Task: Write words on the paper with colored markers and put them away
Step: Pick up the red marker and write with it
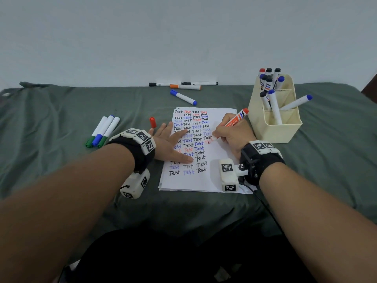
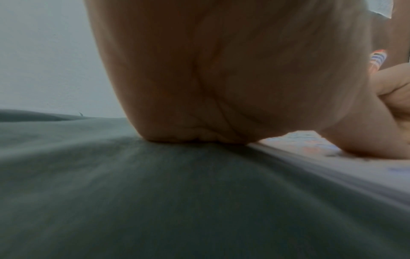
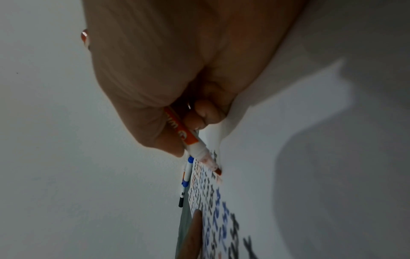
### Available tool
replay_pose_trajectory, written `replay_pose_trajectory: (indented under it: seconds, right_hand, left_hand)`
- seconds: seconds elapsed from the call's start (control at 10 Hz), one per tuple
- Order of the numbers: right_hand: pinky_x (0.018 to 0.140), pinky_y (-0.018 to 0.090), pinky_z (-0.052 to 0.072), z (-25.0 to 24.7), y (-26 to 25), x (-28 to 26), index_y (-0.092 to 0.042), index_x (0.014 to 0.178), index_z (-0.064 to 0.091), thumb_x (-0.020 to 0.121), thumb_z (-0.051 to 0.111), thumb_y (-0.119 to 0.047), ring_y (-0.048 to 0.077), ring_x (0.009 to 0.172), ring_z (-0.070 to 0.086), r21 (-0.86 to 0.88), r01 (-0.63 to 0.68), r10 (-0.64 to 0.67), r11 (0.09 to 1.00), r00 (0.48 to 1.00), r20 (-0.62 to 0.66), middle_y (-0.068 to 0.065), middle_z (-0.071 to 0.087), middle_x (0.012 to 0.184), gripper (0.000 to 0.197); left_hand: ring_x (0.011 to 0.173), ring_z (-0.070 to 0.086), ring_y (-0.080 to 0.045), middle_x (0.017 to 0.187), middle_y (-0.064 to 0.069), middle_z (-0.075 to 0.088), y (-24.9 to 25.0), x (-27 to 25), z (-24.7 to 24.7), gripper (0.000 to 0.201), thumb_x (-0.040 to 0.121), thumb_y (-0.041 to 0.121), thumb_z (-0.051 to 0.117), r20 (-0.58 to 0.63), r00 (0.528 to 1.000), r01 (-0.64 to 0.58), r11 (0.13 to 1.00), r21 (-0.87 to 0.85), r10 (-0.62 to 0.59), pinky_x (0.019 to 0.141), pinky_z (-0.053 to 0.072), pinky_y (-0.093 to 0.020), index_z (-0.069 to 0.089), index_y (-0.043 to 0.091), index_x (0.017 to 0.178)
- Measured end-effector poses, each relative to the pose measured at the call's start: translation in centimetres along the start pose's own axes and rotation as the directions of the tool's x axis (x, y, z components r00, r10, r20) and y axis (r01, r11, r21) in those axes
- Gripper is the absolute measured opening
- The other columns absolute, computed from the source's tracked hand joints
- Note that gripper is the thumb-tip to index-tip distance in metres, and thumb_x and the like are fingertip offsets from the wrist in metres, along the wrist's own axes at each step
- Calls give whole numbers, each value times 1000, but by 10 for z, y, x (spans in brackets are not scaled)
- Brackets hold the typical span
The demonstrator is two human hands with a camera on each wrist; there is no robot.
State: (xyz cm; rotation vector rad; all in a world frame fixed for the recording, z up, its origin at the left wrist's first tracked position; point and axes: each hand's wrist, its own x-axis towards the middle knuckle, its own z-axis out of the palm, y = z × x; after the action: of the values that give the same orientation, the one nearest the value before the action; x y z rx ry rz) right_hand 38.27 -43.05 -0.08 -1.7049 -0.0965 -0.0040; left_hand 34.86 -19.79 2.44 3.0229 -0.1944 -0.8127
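A white paper (image 1: 216, 180) filled with rows of "Test" in black, red and blue lies on the green cloth. My right hand (image 1: 228, 135) grips an uncapped red marker (image 1: 236, 119), its tip touching the paper beside fresh red strokes (image 1: 208, 141). In the right wrist view the marker (image 3: 188, 136) slants down from my fingers (image 3: 206, 112) to the paper (image 3: 310, 157). My left hand (image 1: 173, 139) lies flat with straight fingers on the paper's left side. The left wrist view shows the left hand's palm heel (image 2: 221, 87) on the cloth. The red cap (image 1: 152, 122) lies loose left of the paper.
A cream holder (image 1: 275, 127) with several markers stands right of the paper. Three capped markers (image 1: 102, 131) lie on the left. A blue marker (image 1: 183, 97), an orange one (image 1: 185, 86) and black ones (image 1: 163, 84) lie at the back by the wall.
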Motion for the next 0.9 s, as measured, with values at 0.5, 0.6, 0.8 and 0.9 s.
replay_pose_trajectory:
  seconds: [0.5, 0.6, 0.8, 0.9]
  right_hand:
    - [47, 25, 42, -3, 2, 0, -26, 52, 58, 66, 76, -1, 13, 43, 46, 77, 19, -15, 997, 999, -41, 0, 55, 50, 34]
    - [46, 24, 43, -4, 3, 1, -27, 52, 57, 66, 76, -3, 11, 43, 47, 86, 20, -15, 996, 998, -55, -2, 55, 50, 34]
    - [46, 25, 43, -3, 2, 1, -28, 53, 58, 65, 76, -6, 12, 43, 47, 68, 17, -14, 998, 999, -53, -1, 55, 50, 31]
    - [45, 23, 42, -3, 2, 1, -26, 53, 57, 61, 76, -5, 13, 42, 45, 84, 17, -13, 996, 998, -56, 0, 54, 50, 29]
  left_hand:
    - [149, -24, -24, 161, -2, -28, 0, 0, 0, 126, 47, 101, 35, -4, 1000, -1, 1000, 4, 1, 119, -8, -57, -15, 50, 150]
    - [149, -24, -24, 161, -2, -28, -1, 0, 1, 126, 46, 102, 34, -5, 1000, -3, 1000, 5, 3, 119, -9, -57, -15, 50, 149]
    - [149, -24, -24, 161, -2, -28, -1, 0, 1, 127, 45, 102, 34, -2, 1000, -2, 1000, 3, 2, 119, -9, -57, -15, 50, 149]
    - [149, -24, -24, 161, -2, -28, 0, 0, 0, 127, 45, 102, 34, 1, 1000, 0, 1000, 4, 0, 119, -9, -57, -15, 50, 149]
